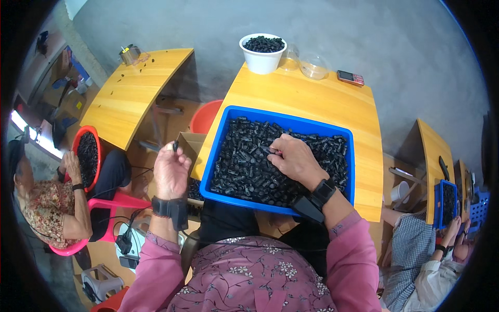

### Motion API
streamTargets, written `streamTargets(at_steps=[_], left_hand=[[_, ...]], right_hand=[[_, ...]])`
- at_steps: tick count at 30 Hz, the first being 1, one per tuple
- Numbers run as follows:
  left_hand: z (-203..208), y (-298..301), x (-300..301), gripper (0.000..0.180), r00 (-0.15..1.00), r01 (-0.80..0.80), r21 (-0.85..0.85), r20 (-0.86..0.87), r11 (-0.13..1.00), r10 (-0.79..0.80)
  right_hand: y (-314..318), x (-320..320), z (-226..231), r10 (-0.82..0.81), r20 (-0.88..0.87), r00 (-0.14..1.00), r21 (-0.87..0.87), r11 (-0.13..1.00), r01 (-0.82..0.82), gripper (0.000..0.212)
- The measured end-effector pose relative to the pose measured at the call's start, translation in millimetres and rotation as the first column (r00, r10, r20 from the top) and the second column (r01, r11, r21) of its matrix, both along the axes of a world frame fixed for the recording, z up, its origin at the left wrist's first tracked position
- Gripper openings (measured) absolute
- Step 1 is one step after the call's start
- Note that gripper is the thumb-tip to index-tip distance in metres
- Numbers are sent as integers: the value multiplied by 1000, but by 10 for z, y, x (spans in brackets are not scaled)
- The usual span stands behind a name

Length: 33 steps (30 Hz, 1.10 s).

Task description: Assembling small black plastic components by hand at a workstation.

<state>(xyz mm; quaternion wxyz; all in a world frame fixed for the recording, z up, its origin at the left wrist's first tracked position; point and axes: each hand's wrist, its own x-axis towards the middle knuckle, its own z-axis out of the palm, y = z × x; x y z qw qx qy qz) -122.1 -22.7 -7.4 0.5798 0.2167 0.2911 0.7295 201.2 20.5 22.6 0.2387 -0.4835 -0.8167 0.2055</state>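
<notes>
A large blue tray point(277, 115) full of small black cylindrical parts point(244, 161) rests on the wooden table in front of me. My right hand point(297, 162) is over the middle of the tray, its thumb and fingers pinched on a small dark part among the others. Left of the tray, my left hand point(172, 170) is raised palm up, with one small black part point(175, 146) between thumb and forefinger. Below and beside it stands an open cardboard box point(193, 141), partly hidden by the tray, with black parts showing lower down.
At the table's far end are a white tub point(261, 63) of black pieces, a clear plastic bowl point(314, 67) and a phone point(350, 78). A person point(49, 203) at left works over a red basin point(78, 136); another person point(416, 260) sits at right by a small blue tray point(441, 223).
</notes>
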Motion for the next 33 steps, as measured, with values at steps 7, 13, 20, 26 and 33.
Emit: streamTargets(at_steps=[7, 13, 20, 26, 33], left_hand=[[-430, -24, -241, 31, 970, -238, -600, -193, 764, 150], [58, -37, 85, 24, 910, -119, -71, -407, 990, 80], [468, -12, 882, 24, 817, 417, -176, -357, 891, -453], [323, 80, 1135, 9, 785, 544, -198, -224, 816, -578], [266, 111, 1137, 5, 808, 563, -121, -127, 817, -575]], right_hand=[[-63, -16, 89, 26, -269, 963, -14, 999, -32, 18], [-95, -52, 135, 70, -378, 923, 21, 997, -68, 18], [-169, -72, 212, 144, -445, 884, 52, 990, -135, 16], [-191, -38, 227, 201, -387, 900, 100, 979, -176, 14], [-192, -74, 191, 113, -542, 833, 39, 993, -109, 14]])
